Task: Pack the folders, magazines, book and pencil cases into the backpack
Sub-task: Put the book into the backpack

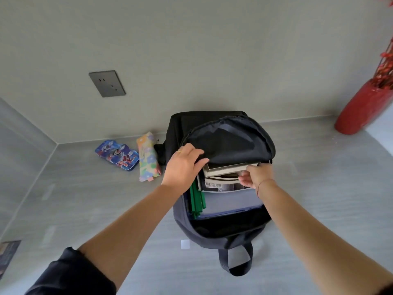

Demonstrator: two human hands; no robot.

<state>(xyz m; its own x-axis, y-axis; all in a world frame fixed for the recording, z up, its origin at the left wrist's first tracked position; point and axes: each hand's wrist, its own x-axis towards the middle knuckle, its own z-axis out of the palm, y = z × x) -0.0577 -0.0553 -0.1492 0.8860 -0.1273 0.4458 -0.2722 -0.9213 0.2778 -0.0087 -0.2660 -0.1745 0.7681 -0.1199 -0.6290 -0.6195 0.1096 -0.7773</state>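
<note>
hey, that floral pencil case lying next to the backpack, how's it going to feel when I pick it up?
The floral pencil case looks like soft fabric with creased ends, so it will probably sag if lifted by one end. It lies flat, so it seems unlikely to roll. Probably light, though its contents are hidden.

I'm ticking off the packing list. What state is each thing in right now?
backpack: lying flat, unzipped, flap held up
left hand: gripping the flap
right hand: on the book
book: inside
folders: inside
blue pencil case: on the table, unpacked
floral pencil case: on the table, unpacked
</note>
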